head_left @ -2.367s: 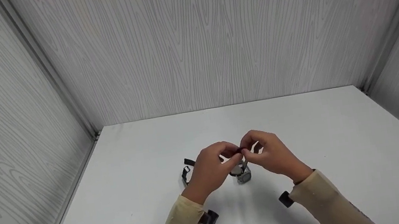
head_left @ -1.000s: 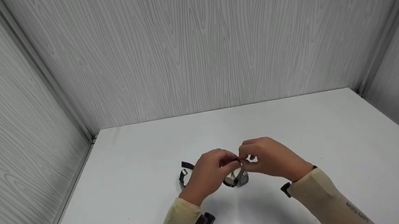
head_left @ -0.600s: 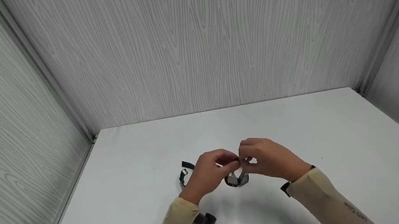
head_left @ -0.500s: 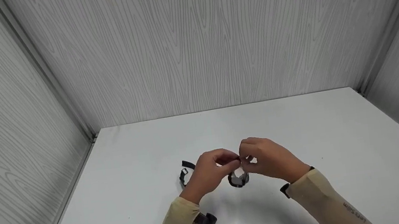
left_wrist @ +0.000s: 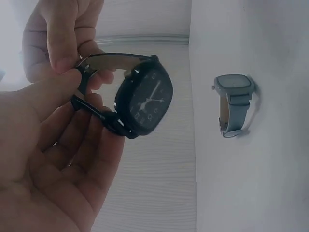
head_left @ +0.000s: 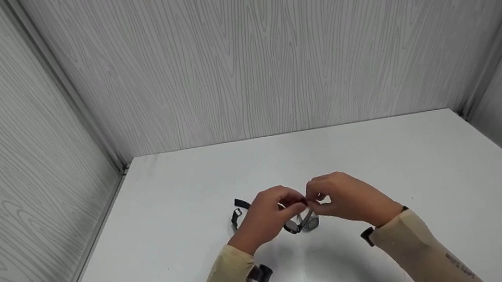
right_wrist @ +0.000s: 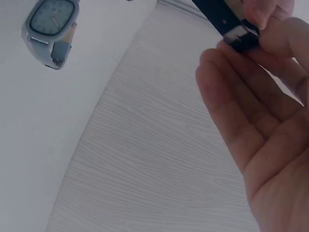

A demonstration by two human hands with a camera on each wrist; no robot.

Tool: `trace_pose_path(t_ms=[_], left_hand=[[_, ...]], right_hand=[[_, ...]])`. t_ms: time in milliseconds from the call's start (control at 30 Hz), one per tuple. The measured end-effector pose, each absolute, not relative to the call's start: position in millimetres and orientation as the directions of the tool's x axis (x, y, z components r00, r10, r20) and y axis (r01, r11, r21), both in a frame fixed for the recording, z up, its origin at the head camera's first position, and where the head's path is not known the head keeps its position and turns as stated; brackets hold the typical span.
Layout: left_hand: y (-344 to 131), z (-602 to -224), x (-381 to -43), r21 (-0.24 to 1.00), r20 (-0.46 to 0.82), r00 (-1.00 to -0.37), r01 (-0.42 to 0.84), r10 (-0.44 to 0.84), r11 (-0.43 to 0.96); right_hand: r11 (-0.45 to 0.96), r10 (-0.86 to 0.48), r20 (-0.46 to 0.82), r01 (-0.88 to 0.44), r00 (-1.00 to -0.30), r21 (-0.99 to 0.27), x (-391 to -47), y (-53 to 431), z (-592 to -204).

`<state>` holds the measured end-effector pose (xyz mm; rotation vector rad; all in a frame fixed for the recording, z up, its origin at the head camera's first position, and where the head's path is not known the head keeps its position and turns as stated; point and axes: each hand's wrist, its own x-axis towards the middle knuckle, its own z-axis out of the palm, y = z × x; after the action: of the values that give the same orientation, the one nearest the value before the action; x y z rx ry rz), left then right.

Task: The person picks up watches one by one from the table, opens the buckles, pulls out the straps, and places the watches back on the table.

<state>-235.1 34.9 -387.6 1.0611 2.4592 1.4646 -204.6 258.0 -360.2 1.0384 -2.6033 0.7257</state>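
Both hands meet above the table at a black wristwatch (left_wrist: 150,99), whose strap curves into a loop beneath the fingers. My left hand (head_left: 265,214) pinches the strap near its buckle between thumb and fingers. Just opposite, my right hand (head_left: 348,198) pinches the strap at the same joint with thumb and index finger. In the right wrist view the dark strap (right_wrist: 223,21) shows holes and a metal buckle. The dial hangs free and tilted. A grey watch (left_wrist: 235,86) with its strap closed in a loop sits on the table below the hands.
Left of the left hand, a dark strap with a buckle (head_left: 236,216) lies on the white table (head_left: 179,184), partly hidden by that hand. Grey wood-grain panels (head_left: 239,55) stand at the back and both sides.
Since the earliest frame, the right hand has turned, with its fingers curled more tightly at the strap. The held black watch has swung and twisted slightly. The grey watch stays on the table.
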Motion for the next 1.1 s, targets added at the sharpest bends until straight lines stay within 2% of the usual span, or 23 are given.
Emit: trace_pose_path(t_ms=[333,600,767,900,1100], left_hand=[[35.8,-388.1,-236.7,0.784,0.2,-0.771,0.496,0.604,0.373],[33.8,-388.7,-242.9,0.837,0.232,-0.758,0.475,0.609,0.272],[36.7,-393.0,-244.3,0.862,0.263,-0.782,0.453,0.565,0.226],[37.3,-394.3,-244.1,0.878,0.274,-0.798,0.436,0.537,0.199],[32.5,-393.5,-244.2,0.857,0.259,-0.787,0.454,0.559,0.243]], right_hand=[[0.677,-0.609,0.379,-0.706,-0.696,-0.208,-205.3,253.5,-362.8],[0.684,-0.597,0.459,-0.716,-0.658,-0.138,-205.3,249.4,-367.2],[0.683,-0.534,0.552,-0.711,-0.641,-0.166,-205.7,246.6,-373.6],[0.668,-0.503,0.578,-0.713,-0.642,-0.211,-206.9,245.0,-377.7],[0.663,-0.543,0.447,-0.69,-0.711,-0.292,-208.5,251.3,-368.9]])
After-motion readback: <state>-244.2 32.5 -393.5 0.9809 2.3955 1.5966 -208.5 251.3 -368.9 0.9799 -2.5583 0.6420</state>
